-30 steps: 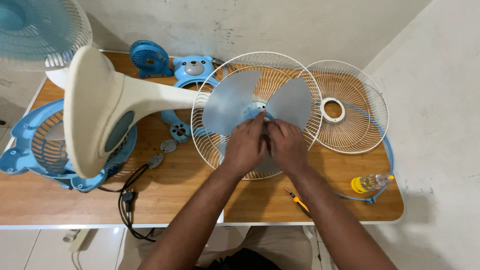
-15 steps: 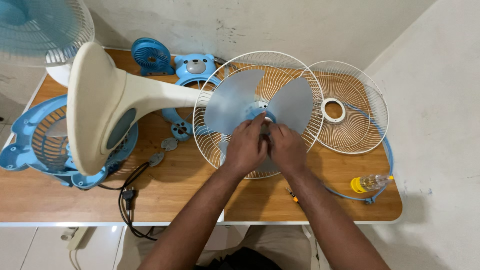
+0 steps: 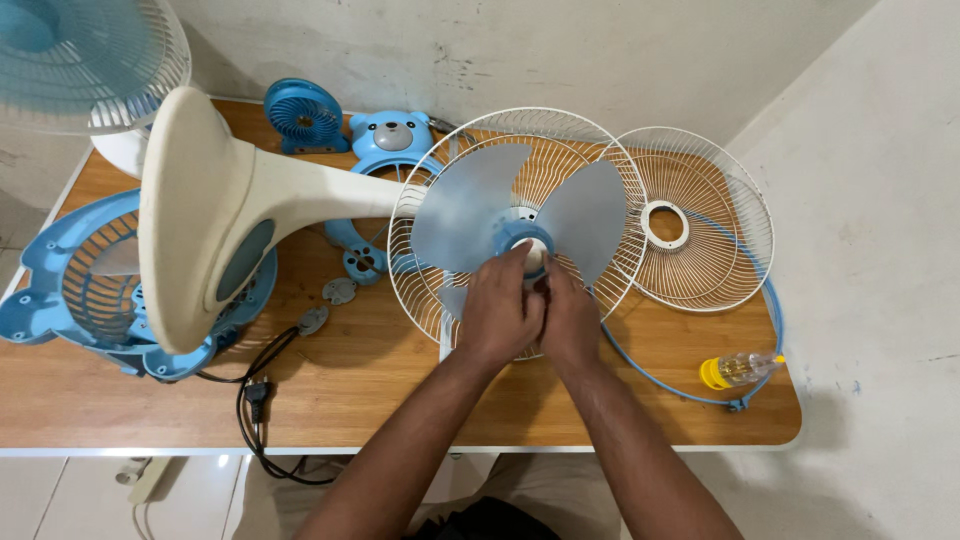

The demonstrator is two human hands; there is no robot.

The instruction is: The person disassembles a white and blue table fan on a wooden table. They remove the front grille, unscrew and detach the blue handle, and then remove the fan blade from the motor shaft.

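Fan blade [image 3: 470, 215] seated in white wire rear guard [image 3: 420, 270], worktop [image 3: 380, 390] centre | left hand [image 3: 497, 312] fingers pinched on hub cap [image 3: 527, 243]; right hand [image 3: 568, 322] fingers curled at 5 o'clock of hub, contact unclear | judged light, thin, flexible plastic, smooth; hold at hub, not vanes.
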